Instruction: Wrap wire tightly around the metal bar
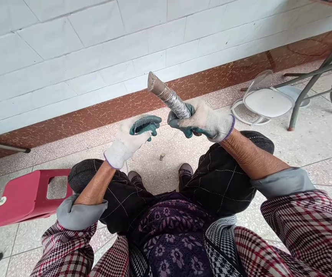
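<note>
My right hand [202, 119], in a white knit glove with green coated fingers, is wrapped round a brown stick [156, 84]. Silvery thin wire [176, 102] is wound in many turns along the stick, which tilts up to the left. My left hand [135, 136], gloved alike, is level with it and a short gap to the left. Its fingers curl toward the thumb, and a fine loop of wire shows at the fingertips. Loose thin strands hang below the right hand; their full path is too faint to follow.
A red plastic stool [21, 194] lies on the floor at left. A small cylindrical piece [162, 156] is on the floor between my shoes. At right are a white folding chair [269, 102] and grey metal table legs [312, 84]. A tiled wall [102, 50] rises ahead.
</note>
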`<state>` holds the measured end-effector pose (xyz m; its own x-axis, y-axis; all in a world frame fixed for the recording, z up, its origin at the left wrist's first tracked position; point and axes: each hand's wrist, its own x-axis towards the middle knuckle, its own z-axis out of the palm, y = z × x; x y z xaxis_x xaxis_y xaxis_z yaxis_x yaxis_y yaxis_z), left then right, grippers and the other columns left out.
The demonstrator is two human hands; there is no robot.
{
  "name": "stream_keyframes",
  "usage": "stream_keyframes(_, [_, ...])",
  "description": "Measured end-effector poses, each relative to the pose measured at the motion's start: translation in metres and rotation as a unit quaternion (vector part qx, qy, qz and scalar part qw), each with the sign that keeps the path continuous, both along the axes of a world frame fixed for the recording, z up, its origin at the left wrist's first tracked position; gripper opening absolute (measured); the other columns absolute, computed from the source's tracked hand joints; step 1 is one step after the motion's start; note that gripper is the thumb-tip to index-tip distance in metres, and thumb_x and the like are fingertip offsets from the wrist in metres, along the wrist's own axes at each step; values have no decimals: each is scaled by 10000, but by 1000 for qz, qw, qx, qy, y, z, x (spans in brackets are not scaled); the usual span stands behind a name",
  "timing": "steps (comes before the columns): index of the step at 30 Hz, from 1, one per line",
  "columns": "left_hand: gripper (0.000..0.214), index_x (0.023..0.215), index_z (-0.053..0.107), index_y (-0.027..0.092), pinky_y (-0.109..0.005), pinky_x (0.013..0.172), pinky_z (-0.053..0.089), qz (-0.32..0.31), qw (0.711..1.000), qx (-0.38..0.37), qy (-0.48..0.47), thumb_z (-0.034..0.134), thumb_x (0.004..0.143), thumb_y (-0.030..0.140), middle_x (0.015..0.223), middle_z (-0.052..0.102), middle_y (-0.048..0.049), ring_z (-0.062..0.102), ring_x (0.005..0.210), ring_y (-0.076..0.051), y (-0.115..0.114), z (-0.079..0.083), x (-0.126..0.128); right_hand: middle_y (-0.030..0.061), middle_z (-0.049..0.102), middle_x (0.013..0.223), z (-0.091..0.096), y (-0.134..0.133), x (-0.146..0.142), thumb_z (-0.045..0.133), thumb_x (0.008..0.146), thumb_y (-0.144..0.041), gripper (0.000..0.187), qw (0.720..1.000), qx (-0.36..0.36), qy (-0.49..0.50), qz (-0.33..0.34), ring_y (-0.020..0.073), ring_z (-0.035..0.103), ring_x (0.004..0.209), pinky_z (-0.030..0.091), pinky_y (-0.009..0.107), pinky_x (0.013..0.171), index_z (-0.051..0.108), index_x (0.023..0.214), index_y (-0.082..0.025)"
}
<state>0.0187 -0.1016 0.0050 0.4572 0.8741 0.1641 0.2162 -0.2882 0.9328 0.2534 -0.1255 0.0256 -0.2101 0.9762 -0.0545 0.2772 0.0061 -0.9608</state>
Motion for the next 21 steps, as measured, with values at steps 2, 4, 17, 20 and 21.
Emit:
stream_keyframes(2, [418,1148,760,152,-260,688,605,-17,1000,-17,-5,643,747,136,1049,785,-95,732,847,-172,0,0,-1,-39,546,521,-1,0,0,740,733,-233,60,1000,1,-1,3,100,466,407,367,225,331,680,724,-236])
stream_keyframes(4, [481,1215,743,159,-262,697,606,-27,999,-27,-11,644,745,135,1052,784,-89,733,850,-170,-1,1,-2,-40,540,503,-1,1,0,722,742,-220,47,1000,1,-6,-4,101,455,399,355,226,323,682,722,-234])
stream_keyframes(17, [408,1194,755,181,-320,892,612,-13,992,88,89,681,796,129,1112,793,-81,746,968,-185,0,3,-7,-58,544,501,-8,3,3,745,753,-282,125,998,-21,55,15,92,493,364,293,180,266,666,801,-198])
stream_keyframes(20, [448,1308,712,195,-319,950,594,-5,987,129,97,690,861,204,1107,796,-73,745,992,-180,-3,5,-8,-62,544,501,-9,4,4,758,757,-305,152,997,-27,69,20,87,486,359,292,173,259,666,804,-193])
stream_keyframes(21, [443,1319,709,197,-320,965,587,-3,984,147,99,687,878,224,1116,795,-73,745,998,-180,-3,5,-8,-62,544,500,-9,5,4,759,761,-311,157,997,-29,71,21,85,479,354,289,172,256,667,805,-192])
